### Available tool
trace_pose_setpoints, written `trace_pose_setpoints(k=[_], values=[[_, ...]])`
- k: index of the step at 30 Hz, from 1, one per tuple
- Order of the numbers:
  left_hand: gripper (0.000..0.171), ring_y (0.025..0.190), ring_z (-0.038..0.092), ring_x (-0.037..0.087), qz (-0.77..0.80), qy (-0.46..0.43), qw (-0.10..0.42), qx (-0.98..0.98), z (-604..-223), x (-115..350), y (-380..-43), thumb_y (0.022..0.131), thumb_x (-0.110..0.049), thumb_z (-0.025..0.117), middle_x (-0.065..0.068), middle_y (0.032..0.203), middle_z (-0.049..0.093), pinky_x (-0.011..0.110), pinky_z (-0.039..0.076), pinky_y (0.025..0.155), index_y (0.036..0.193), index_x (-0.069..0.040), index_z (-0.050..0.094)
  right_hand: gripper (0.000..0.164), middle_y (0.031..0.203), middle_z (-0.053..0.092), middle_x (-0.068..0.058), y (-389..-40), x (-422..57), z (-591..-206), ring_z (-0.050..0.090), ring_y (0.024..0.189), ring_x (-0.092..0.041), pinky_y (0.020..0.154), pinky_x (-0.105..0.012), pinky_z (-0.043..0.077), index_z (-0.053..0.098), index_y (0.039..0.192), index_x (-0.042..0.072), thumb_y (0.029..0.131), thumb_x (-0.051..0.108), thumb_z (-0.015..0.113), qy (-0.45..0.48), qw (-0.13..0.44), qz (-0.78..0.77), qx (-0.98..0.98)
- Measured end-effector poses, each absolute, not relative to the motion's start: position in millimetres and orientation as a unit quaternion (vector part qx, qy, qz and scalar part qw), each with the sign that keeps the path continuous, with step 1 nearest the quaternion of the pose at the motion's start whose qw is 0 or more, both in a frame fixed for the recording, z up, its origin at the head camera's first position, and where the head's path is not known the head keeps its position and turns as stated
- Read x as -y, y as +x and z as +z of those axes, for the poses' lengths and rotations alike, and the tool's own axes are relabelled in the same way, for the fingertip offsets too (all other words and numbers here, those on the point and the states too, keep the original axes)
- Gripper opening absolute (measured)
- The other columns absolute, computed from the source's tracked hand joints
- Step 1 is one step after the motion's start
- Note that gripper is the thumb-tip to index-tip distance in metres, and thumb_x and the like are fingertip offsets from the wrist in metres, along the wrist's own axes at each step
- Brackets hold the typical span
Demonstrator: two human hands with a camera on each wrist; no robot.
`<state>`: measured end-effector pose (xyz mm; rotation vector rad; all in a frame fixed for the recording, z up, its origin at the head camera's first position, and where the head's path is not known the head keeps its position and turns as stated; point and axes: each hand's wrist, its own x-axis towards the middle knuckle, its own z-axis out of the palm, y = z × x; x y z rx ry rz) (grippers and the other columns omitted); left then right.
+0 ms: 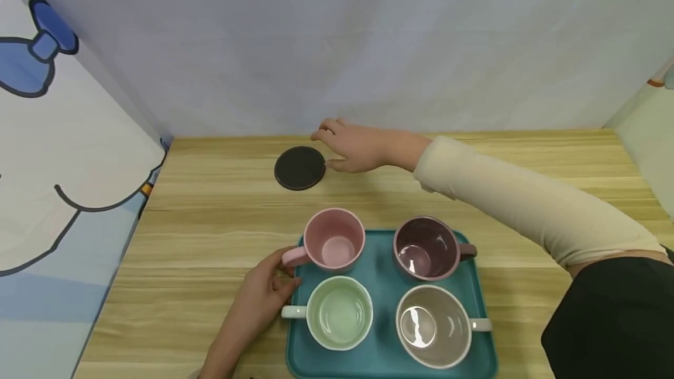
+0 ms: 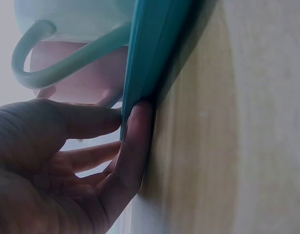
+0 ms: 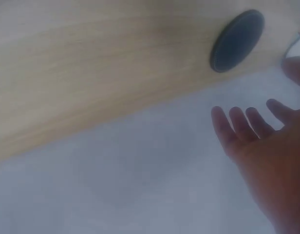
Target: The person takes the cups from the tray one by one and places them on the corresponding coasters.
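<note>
At the tray's left edge, my left hand pinches the rim of the teal tray. In the left wrist view the thumb lies on top of the rim and the fingers curl beneath it. My right hand reaches over the far part of the table, its fingers spread and holding nothing. Just left of its fingertips lies a round black coaster, which also shows in the right wrist view. Whether the thumb touches the coaster is unclear.
On the tray stand a pink mug, a dark purple mug, a light green mug and a beige mug, handles pointing outward. Behind the wooden table hangs a pale curtain. A cartoon-printed cloth is at left.
</note>
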<state>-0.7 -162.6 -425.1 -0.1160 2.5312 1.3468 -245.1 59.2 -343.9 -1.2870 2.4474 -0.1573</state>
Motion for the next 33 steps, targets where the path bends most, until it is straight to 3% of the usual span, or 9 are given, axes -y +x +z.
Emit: trace_pose_setpoints(k=[13,26,33], values=[[0.05,0.063,0.056,0.011,0.472,-0.037,0.136,-0.87,-430,163,-5,0.09,0.0,0.076,0.009,0.103,0.069,0.024,0.047,0.054,0.137,-0.01,0.063,0.058,0.157,0.038,-0.02,-219,-122,-333,0.043,0.14,-0.04,0.108,-0.056,0.047,0.036,0.157,0.007,0.108,0.033,0.054,-0.469,0.05,-0.012,-0.882],[0.05,0.065,0.057,0.012,0.461,-0.025,0.134,-0.877,-430,164,-11,0.09,-0.001,0.076,0.01,0.104,0.07,0.024,0.048,0.056,0.138,-0.009,0.062,0.061,0.159,0.036,-0.021,-187,-177,-325,0.036,0.146,-0.043,0.116,-0.064,0.036,0.033,0.159,0.005,0.108,0.031,0.055,-0.391,0.022,-0.077,-0.917],[0.049,0.066,0.056,0.012,0.46,-0.033,0.14,-0.876,-430,163,-10,0.091,-0.002,0.076,0.009,0.105,0.069,0.024,0.047,0.056,0.138,-0.01,0.063,0.061,0.156,0.039,-0.024,-165,-206,-334,0.039,0.142,-0.046,0.113,-0.066,0.038,0.036,0.156,0.003,0.106,0.029,0.059,-0.37,-0.018,-0.045,-0.928]])
